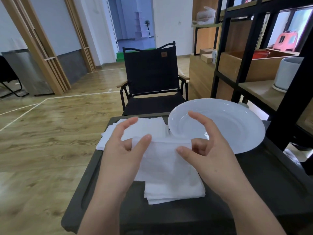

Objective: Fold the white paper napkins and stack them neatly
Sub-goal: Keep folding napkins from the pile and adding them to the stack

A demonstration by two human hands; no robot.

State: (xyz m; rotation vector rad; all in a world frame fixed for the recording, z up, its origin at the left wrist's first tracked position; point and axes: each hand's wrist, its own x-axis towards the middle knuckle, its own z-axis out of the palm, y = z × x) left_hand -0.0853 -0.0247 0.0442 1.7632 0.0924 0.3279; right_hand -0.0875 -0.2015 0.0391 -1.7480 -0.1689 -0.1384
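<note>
— So, where are we with the white paper napkin [162, 155]?

— Mid-fold. Our left hand [123, 150] and right hand [208, 150] each have a grip pinching its far edge, above the folded white napkin stack [174, 190] on the dark worktop [254, 184].

— And next?

— Probably we match the edges, crease, and lay it squarely on that near stack. The unfolded white napkins [145, 128] wait far left, beside the white round plate [237, 126].

napkins [162, 160] white | plate [237, 119] white | table [254, 184] dark | chair [150, 73] black

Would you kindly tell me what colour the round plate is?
The round glossy plate is plain white, seen best in the head view.
</note>
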